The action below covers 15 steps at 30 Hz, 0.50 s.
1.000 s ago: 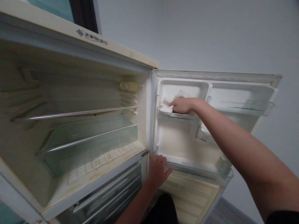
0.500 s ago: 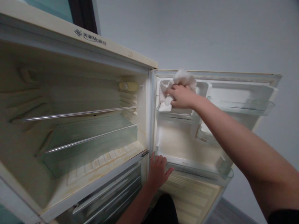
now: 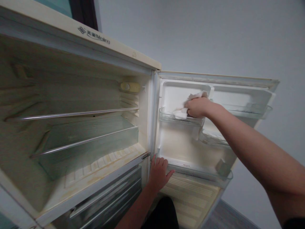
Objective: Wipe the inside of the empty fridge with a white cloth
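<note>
In my right hand [image 3: 199, 107] is a crumpled white cloth [image 3: 181, 113], pressed inside the upper-left bin of the open refrigerator door [image 3: 181, 143]. The fingers are closed around the cloth and partly hidden by it. A clear door shelf [image 3: 166, 117] runs just below that hand. My left hand [image 3: 159, 173] rests at the hinge-side end of the lower clear door shelf [image 3: 202, 175], its fingers stretched out and thumb apart, with nothing in it. The refrigerator cabinet [image 3: 145, 127] stands open to the left of the door.
Inside the cabinet are a glass shelf [image 3: 71, 115], a clear drawer [image 3: 95, 143] and a yellowish lamp cover [image 3: 130, 87]. More clear bins [image 3: 247, 111] line the door's right side. Below sits a compartment with clear-fronted drawers [image 3: 111, 197]. A pale wall [image 3: 214, 38] rises behind the door.
My right hand has moved the cloth from the bin's upper left corner down and to the right. The door has swung slightly inward in view. My left hand stays at nearly the same spot.
</note>
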Tool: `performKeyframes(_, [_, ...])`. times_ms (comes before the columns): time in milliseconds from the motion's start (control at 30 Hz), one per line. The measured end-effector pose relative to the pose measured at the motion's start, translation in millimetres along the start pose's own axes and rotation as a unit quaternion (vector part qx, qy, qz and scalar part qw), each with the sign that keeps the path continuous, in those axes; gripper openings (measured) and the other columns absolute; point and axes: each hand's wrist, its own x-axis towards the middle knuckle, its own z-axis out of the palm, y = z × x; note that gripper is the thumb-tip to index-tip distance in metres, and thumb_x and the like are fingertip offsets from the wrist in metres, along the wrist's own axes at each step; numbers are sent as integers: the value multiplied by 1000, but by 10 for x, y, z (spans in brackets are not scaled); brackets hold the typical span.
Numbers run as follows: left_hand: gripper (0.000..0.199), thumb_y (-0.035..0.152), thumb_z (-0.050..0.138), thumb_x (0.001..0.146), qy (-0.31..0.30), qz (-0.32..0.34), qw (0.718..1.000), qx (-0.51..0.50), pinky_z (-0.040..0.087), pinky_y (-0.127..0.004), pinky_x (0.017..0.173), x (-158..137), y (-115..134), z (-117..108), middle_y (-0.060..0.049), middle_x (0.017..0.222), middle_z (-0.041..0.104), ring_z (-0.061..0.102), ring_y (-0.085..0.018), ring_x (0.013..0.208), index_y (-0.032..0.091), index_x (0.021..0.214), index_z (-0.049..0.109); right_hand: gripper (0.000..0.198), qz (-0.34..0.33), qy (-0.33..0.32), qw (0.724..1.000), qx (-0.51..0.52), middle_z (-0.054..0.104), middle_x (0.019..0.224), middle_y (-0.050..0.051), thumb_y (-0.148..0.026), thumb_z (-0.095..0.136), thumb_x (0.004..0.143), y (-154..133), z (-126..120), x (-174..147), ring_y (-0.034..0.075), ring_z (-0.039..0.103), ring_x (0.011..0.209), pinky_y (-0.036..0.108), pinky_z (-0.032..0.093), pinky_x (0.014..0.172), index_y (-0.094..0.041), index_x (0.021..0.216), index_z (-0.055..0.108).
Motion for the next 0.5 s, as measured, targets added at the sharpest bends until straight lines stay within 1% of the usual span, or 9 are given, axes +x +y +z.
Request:
performKeyframes(67, [34,53,68,85,4,2,1000,-3,35,-58,115,3,-9,4,-3,92,59,57,-27,97,23,92,53,40,0,22,1000,-2,68,124,21,-24,47,90,6,-38,-49,34,64,113,43,51,91,-11,119,71])
performKeyframes(133, [34,52,69,85,7,4,1000,-9,35,-58,115,8,-24,11,-3,92,59,57,-27,96,23,92,53,38,7,93,996,5,65,126,20,-22,46,91,29,-51,-147,34,61,116,42,50,95,-10,121,68])
performKeyframes(200, [34,51,69,85,9,4,1000,-15,34,-58,115,15,-39,17,-3,92,58,57,-27,96,23,92,53,35,34,173,984,5,61,131,21,-19,47,91,71,-33,-286,35,57,121,45,48,99,-10,119,66])
performKeyframes(267, [34,52,69,85,9,5,1000,-19,35,-58,115,21,-53,19,-3,91,58,56,-27,95,23,90,52,33,65,227,972,-3,58,133,21,-16,45,90,128,5,-445,37,54,123,47,47,100,-10,115,66])
performKeyframes(333, [34,52,69,85,9,6,1000,-23,35,-58,114,24,-63,19,-2,89,57,56,-27,94,23,89,52,32,74,259,963,-11,57,135,20,-16,43,91,190,51,-603,37,52,125,46,48,99,-11,113,65])
performKeyframes(400, [34,52,69,85,9,3,1000,-29,35,-59,114,22,-67,18,-2,88,56,56,-26,92,24,88,51,34,74,279,958,-12,55,138,16,-17,41,91,240,93,-741,35,51,127,45,48,100,-14,117,63])
performKeyframes(467, [33,51,70,85,9,0,999,-35,35,-59,113,16,-67,20,-1,88,56,56,-26,92,24,88,51,37,79,282,956,-7,54,139,15,-18,41,90,277,124,-845,34,50,128,44,49,100,-17,122,60])
performKeyframes(500, [33,51,70,84,10,-1,999,-37,35,-59,113,13,-66,22,-1,88,56,56,-26,92,24,88,51,38,90,276,957,-3,54,138,16,-19,41,90,294,134,-880,34,51,126,45,50,98,-17,123,58])
